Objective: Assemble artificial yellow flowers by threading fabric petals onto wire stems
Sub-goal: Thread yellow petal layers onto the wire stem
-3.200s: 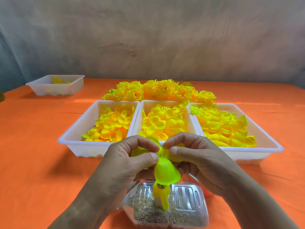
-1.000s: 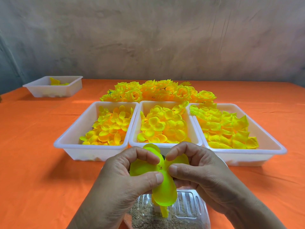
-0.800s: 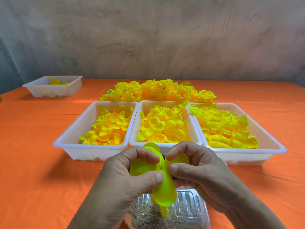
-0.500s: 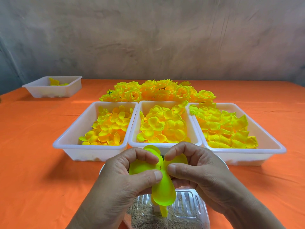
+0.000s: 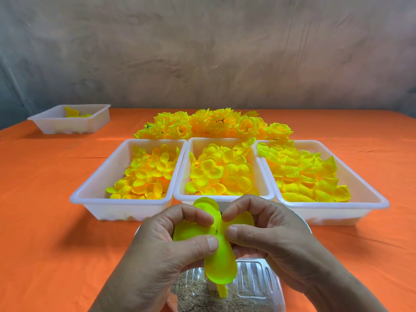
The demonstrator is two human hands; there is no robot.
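Note:
A yellow-green fabric petal piece (image 5: pixel 221 265) with several rounded lobes is held flat near the table's front, above a clear plastic box (image 5: pixel 254 287). My left hand (image 5: pixel 162 251) pinches its left side between thumb and forefinger. My right hand (image 5: pixel 270 235) pinches its right side the same way, the fingertips meeting by a small dark hole at the centre. Below the petal, a yellow stem piece (image 5: pixel 222 291) stands upright in the box; any wire is hidden by the petal.
Three white trays (image 5: pixel 121 204) of loose yellow petals stand side by side just behind my hands. A pile of finished yellow flowers (image 5: pixel 211 123) lies behind them. A fourth white tray (image 5: pixel 67 124) sits at the far left on the orange tablecloth (image 5: pixel 45 199).
Over three seconds both hands lifted the petal piece slightly off the stem and spread it flatter. In the last second almost nothing has moved.

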